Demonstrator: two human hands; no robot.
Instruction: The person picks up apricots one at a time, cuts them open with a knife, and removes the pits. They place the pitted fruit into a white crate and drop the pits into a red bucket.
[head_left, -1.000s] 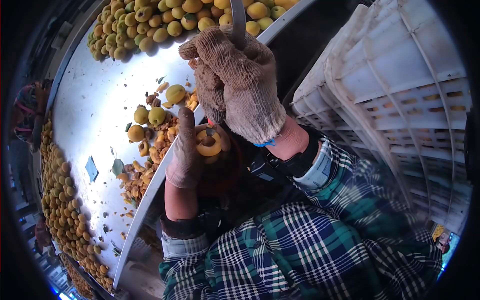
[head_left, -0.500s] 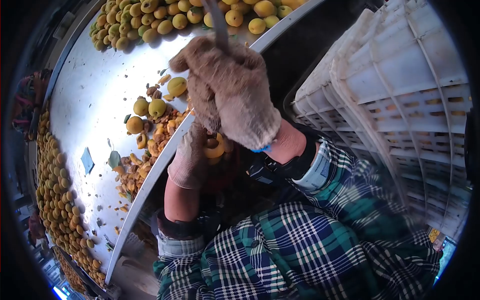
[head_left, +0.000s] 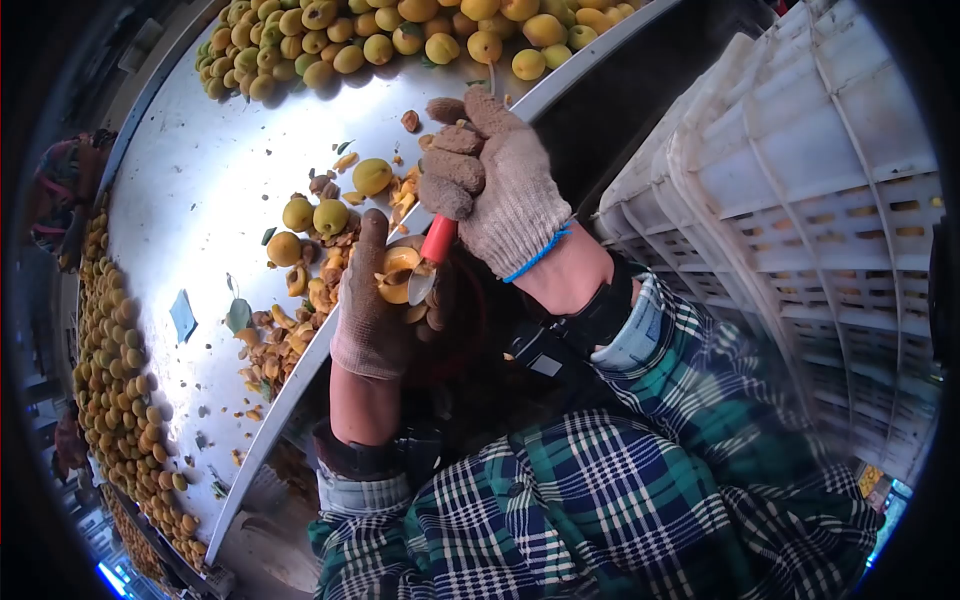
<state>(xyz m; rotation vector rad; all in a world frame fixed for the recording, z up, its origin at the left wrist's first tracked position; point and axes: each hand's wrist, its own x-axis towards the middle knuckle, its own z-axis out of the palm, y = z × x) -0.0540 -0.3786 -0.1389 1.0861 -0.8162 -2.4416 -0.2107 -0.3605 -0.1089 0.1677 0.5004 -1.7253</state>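
My left hand [head_left: 366,325], in a knitted glove with brown-stained fingers, cups a cut apricot [head_left: 393,290] with its hollow facing up. In my right hand [head_left: 500,185], gloved too, is a small spoon [head_left: 421,284] with a red handle, the fingers wrapped round it. The spoon's metal bowl points down at the apricot's right edge. Beside the left hand, on the metal table [head_left: 180,240], lie a few whole apricots [head_left: 331,217] and a heap of apricot scraps [head_left: 290,335].
A large pile of apricots [head_left: 380,48] covers the table's far end, and another [head_left: 115,390] runs along its left side. The raised metal rim [head_left: 268,435] passes beside my left arm. White plastic crates [head_left: 780,220] stand on the right. A blue scrap [head_left: 183,316] lies on the table.
My right hand has turned over and opened out from a fist, so the red handle and spoon bowl now show pointing down. The left thumb has lifted, uncovering the cut apricot.
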